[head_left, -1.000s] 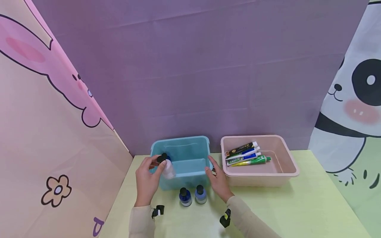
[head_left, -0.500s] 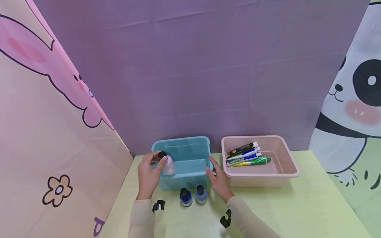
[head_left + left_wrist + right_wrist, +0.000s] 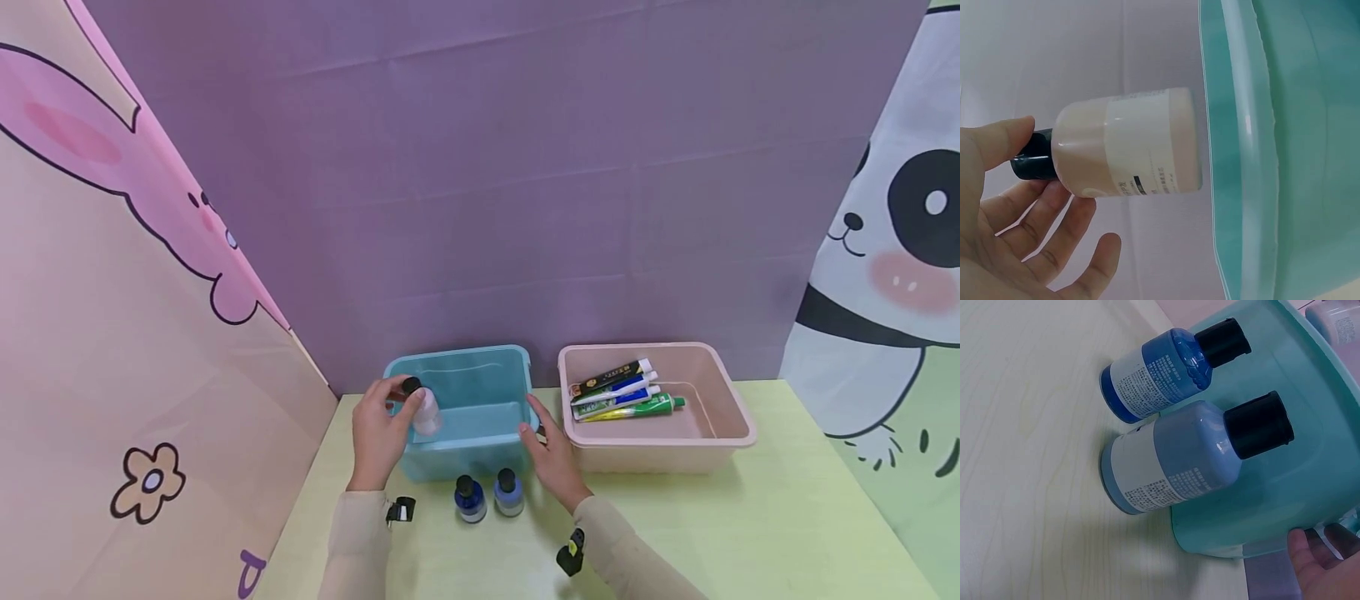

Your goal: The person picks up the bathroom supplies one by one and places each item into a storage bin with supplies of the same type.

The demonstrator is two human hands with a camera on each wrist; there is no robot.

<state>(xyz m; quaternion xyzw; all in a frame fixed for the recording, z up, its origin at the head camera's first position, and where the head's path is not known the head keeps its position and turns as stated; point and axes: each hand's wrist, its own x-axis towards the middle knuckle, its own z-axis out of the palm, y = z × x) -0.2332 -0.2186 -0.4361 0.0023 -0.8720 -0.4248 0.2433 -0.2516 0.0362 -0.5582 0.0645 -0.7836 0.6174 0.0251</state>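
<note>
My left hand (image 3: 377, 433) pinches the black cap of a pale pink bottle (image 3: 428, 414) between thumb and fingers. In the head view the bottle overlaps the left part of the blue basket's (image 3: 463, 457) opening; the left wrist view shows its base close to the basket's rim (image 3: 1250, 150). My right hand (image 3: 552, 458) grips the basket's right end, thumb outside at the rim and fingers partly hidden. Before the basket stand a dark blue bottle (image 3: 470, 504) and a light blue bottle (image 3: 509, 498), both upright with black caps and white labels.
To the right, a pink basket (image 3: 645, 457) holds several toothpaste tubes (image 3: 626, 407) piled on its left side. Both baskets stand at the back of the pale table (image 3: 750, 533), against a purple backdrop (image 3: 480, 183). Printed panels flank the table.
My left hand has shifted slightly away from me and to the right, and the pink bottle has gone from tilted to more upright over the blue basket. The right hand keeps its place.
</note>
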